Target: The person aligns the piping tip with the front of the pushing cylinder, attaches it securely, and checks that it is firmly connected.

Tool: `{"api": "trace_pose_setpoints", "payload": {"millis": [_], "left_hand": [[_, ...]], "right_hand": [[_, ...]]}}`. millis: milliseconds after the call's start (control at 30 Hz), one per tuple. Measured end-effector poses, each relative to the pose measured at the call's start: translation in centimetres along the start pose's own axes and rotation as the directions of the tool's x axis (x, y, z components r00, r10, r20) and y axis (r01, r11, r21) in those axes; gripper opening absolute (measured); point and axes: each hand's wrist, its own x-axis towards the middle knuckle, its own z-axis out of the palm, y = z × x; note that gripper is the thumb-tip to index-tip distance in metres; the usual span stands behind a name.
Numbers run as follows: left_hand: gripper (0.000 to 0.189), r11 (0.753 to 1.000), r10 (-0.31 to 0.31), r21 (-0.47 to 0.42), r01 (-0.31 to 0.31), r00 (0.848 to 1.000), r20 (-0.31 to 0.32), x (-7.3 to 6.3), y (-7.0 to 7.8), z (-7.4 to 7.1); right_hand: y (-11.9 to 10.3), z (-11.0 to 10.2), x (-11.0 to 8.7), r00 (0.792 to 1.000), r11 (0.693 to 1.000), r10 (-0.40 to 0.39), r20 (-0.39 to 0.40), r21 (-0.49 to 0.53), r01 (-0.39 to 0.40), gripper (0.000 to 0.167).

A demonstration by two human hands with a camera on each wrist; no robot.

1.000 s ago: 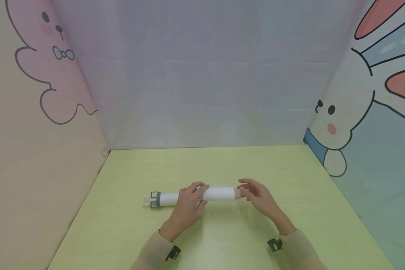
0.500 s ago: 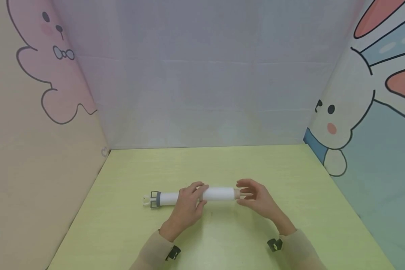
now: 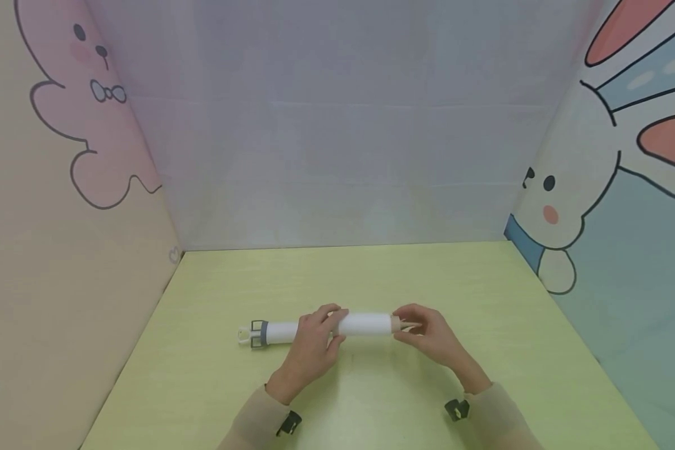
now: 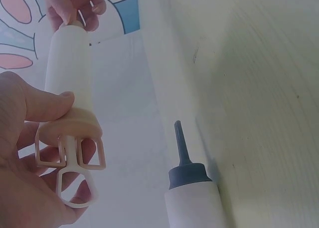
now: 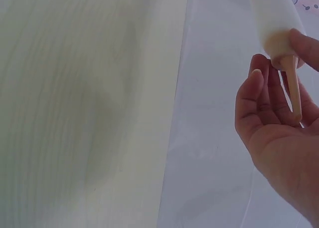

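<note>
My left hand (image 3: 313, 344) grips a white icing syringe (image 3: 365, 324) near its plunger end, holding it roughly level. The left wrist view shows its beige finger-grip collar (image 4: 71, 130) and a ring-shaped plunger handle. At the other end, my right hand (image 3: 430, 336) pinches the beige nozzle cap (image 5: 285, 62) between thumb and fingers; the slim nozzle tip (image 5: 296, 101) points back into the palm. A second white syringe (image 3: 281, 332) lies behind the left hand, which hides part of it. It has a dark grey collar (image 3: 264, 333) and a dark grey nozzle (image 4: 188, 174).
The pale yellow-green table (image 3: 337, 275) extends around both hands. A plain light curtain (image 3: 337, 156) stands behind it. Panels printed with cartoon animals flank both sides, including a rabbit panel (image 3: 574, 206) on the right.
My right hand's fingers have parted around the nozzle, then drawn in against the beige cap, leaving the slim tip showing. The left hand and both syringes look unmoved.
</note>
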Motion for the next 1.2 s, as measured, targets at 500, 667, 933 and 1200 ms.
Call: {"api": "trace_pose_setpoints", "payload": {"millis": [500,667,933,1200], "left_hand": [[0.048,0.999,0.036,-0.010,-0.036,0.999,-0.016,0.7,-0.8,0.0],[0.048,0.999,0.034,-0.002,-0.034,0.999,-0.006,0.9,-1.0,-0.1],[0.048,0.999,0.050,-0.015,-0.050,0.999,-0.010,1.2,-1.6,-0.1],[0.048,0.999,0.051,-0.019,-0.051,0.999,0.005,1.7,-2.0,-0.1]], "right_hand": [[-3.9,0.0,0.5,0.990,0.982,0.140,0.010,-0.133,-0.137,0.020],[-1.7,0.0,0.8,0.992,0.984,0.124,-0.021,-0.129,-0.126,0.021],[0.6,0.0,1.0,0.996,0.999,0.053,-0.065,0.001,-0.053,0.035],[-1.9,0.0,1.3,0.999,0.999,-0.002,-0.037,0.048,0.004,0.043]]}}
